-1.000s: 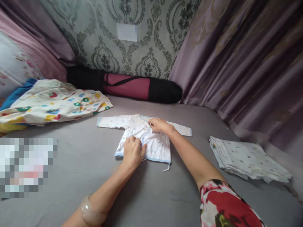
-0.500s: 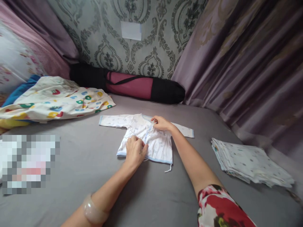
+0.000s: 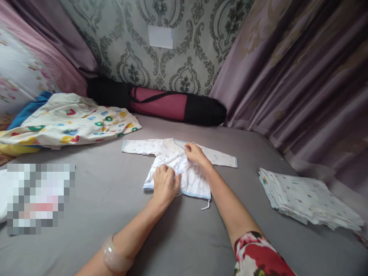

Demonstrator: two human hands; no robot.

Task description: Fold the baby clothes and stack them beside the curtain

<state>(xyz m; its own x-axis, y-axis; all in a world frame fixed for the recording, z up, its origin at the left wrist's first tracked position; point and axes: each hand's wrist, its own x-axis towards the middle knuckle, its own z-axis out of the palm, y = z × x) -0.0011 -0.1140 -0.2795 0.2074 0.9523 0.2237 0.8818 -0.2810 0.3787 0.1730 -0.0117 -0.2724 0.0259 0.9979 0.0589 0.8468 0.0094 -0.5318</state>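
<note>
A small white baby shirt (image 3: 195, 182) with light-blue trim and a faint print lies spread on the grey bed sheet, both sleeves stretched out sideways. A white tie string (image 3: 205, 206) hangs off its lower right corner. My left hand (image 3: 166, 184) rests on the lower front, its fingers curled down into the cloth near the middle. Up by the neckline, my right hand (image 3: 195, 154) pinches the front edge of the shirt between thumb and fingers. The fingertips of both hands are partly hidden in the fabric.
Folded white printed cloths (image 3: 307, 197) lie at the right. On the left are a colourful printed cloth (image 3: 83, 120) and a blurred-out item (image 3: 40, 199). A black and dark-red long bag (image 3: 161, 103) lies along the wall, with purple curtains (image 3: 258, 76) beside it.
My right hand has shifted slightly left and down at the neckline, showing more of the right sleeve. My left hand stays in nearly the same place.
</note>
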